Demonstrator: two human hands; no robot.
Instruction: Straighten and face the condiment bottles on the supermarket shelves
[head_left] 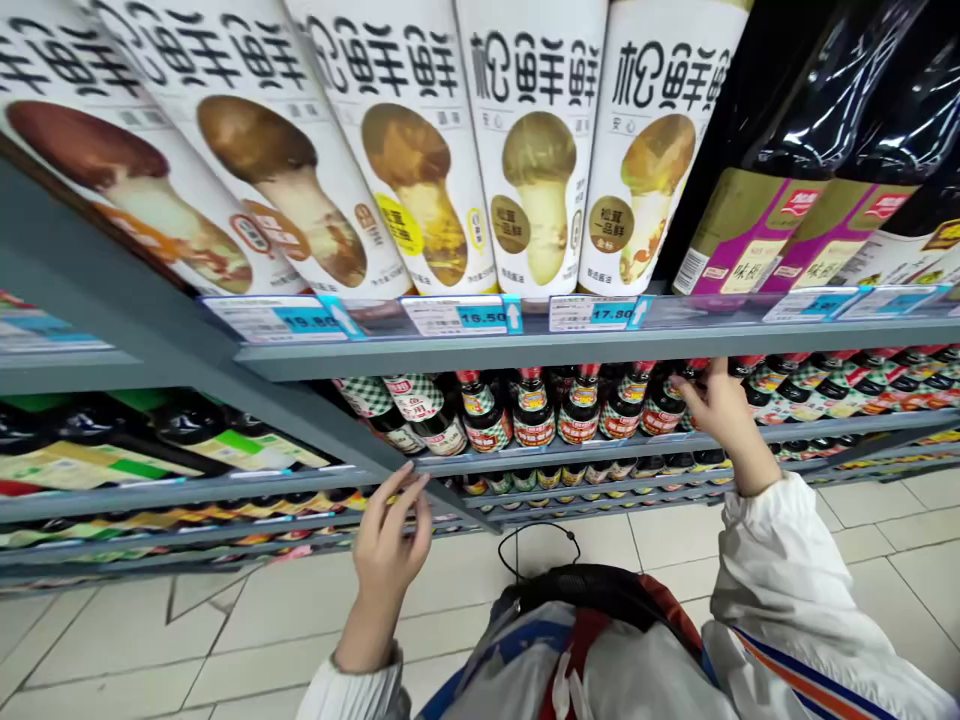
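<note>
So, our left hand (391, 550) is empty, fingers loosely apart by the shelf edge (555, 455), probably for balance; our right hand (726, 408) reaches among red-capped bottles (661, 412), racked label-out for reading, closure hidden, can't tell.

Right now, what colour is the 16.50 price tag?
The 16.50 price tag is white and light blue, best seen in the head view.

Left hand (391, 535) empty, fingers at front edge of lower shelf (480, 462), near its left end. Right hand (721, 405) reaches among red-capped bottles (532, 415) there. White-labelled bottles (424, 170) line upper shelf (450, 350) above.
</note>
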